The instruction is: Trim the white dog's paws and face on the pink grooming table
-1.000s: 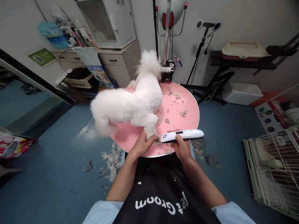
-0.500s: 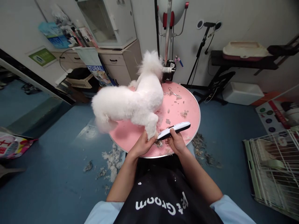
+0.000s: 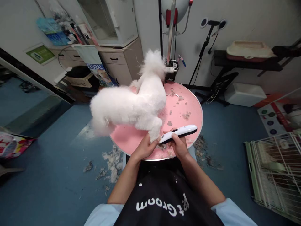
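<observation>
A fluffy white dog [image 3: 131,103] stands on a round pink grooming table [image 3: 188,106], its head toward the far wall. My left hand [image 3: 144,149] is closed around the dog's near hind paw at the table's front edge. In my right hand [image 3: 179,145] I grip a white electric clipper [image 3: 180,132]. The clipper's head touches the paw that my left hand holds. Tufts of cut fur lie on the table around the paw.
Scissors [image 3: 172,93] lie at the table's far side near a grooming arm post [image 3: 171,34]. Fur clumps [image 3: 113,161] litter the blue floor to the left. A wire cage [image 3: 275,172] stands at the right, cabinets [image 3: 117,61] at the back left, a black stand [image 3: 244,59] at the back right.
My right hand has swung the clipper from lying level at the table's edge to a tilt, bringing its head onto the paw. My left hand has kept its hold.
</observation>
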The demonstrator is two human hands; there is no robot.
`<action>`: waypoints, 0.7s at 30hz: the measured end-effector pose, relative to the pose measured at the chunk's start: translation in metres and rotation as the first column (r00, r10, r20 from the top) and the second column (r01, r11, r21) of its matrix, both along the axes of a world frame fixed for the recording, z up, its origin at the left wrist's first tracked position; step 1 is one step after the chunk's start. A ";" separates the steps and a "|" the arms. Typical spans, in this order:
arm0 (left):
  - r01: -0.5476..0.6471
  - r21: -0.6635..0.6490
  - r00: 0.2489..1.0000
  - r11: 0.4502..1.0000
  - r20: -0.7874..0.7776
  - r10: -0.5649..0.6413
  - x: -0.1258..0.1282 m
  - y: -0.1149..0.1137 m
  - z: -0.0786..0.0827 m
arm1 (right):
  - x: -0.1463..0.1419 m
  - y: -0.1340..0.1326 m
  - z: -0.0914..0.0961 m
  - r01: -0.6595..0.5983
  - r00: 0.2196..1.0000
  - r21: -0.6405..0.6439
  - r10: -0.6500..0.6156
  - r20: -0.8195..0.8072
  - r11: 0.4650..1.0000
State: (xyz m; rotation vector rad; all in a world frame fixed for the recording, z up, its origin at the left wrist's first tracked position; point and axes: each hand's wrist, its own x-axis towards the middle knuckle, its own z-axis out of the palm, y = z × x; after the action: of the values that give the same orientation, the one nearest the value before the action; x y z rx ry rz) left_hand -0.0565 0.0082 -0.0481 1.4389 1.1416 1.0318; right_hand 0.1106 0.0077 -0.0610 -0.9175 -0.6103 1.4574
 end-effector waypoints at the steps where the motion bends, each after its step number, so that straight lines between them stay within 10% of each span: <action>1: 0.012 0.019 0.998 1.000 -0.056 -0.011 0.000 0.001 -0.001 | 0.000 0.000 0.000 0.004 1.000 0.000 -0.004 -0.031 1.000; 6: 0.074 -0.065 0.997 0.995 -0.027 -0.076 0.000 0.005 0.002 | 0.010 -0.006 -0.010 0.287 0.955 0.047 -0.282 -0.097 0.957; 15: 0.048 -0.140 0.997 0.989 -0.054 -0.056 0.002 0.008 0.009 | 0.018 -0.027 -0.014 0.000 1.000 0.138 -0.003 0.019 0.990; 21: 0.059 -0.148 0.998 0.987 -0.004 -0.060 0.004 0.007 0.012 | 0.016 -0.026 -0.017 0.096 0.989 0.123 -0.109 0.102 0.988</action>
State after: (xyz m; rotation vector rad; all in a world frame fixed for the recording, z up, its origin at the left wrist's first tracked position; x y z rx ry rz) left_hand -0.0521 0.0152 -0.0364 1.3519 1.1499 0.8818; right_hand 0.1265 -0.0182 -0.0779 -0.9257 -0.7112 1.2725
